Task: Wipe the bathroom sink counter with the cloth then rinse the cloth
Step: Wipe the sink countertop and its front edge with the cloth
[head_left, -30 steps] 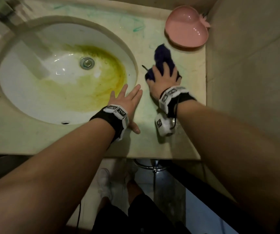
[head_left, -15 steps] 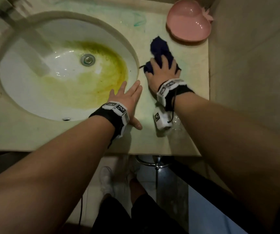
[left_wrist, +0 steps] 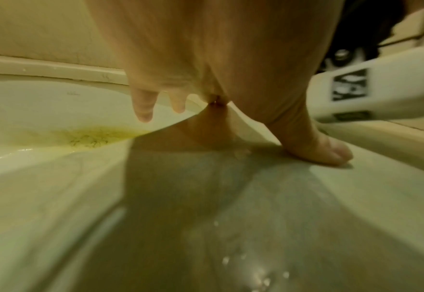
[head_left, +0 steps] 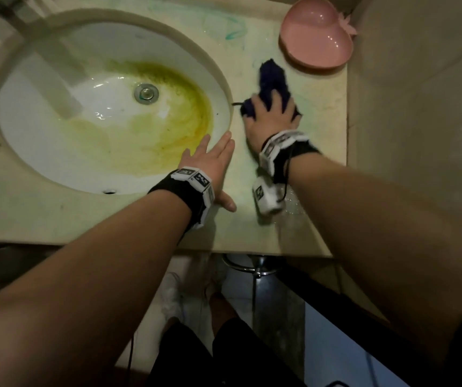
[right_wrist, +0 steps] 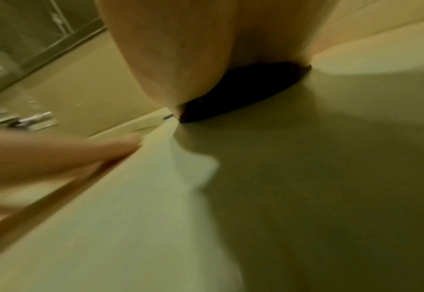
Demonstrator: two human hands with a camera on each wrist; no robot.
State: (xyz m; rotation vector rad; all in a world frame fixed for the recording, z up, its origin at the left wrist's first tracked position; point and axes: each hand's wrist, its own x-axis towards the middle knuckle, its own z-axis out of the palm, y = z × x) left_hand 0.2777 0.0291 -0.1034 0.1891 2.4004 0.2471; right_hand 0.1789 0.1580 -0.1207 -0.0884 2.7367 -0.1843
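Note:
A dark blue cloth (head_left: 271, 76) lies on the beige counter (head_left: 322, 129) just right of the sink basin (head_left: 56, 129). My right hand (head_left: 271, 118) presses flat on the cloth with straight, spread fingers. In the right wrist view the cloth (right_wrist: 235, 96) shows as a dark patch under the palm (right_wrist: 180, 49). My left hand (head_left: 213, 160) rests flat on the counter at the basin's right rim. Its thumb (left_wrist: 325, 146) lies on the wet stone and its fingertips (left_wrist: 143, 106) reach over the rim. The basin is white with a yellow-green stain.
A pink heart-shaped dish (head_left: 316, 37) stands at the counter's back right corner, close behind the cloth. Green smears (head_left: 232, 32) mark the counter behind the basin. A tiled wall (head_left: 419, 107) bounds the counter on the right. Water drops lie near the front edge (head_left: 294, 210).
My right hand has slid the cloth a little farther back, toward the pink dish. The left hand has stayed flat at the basin rim.

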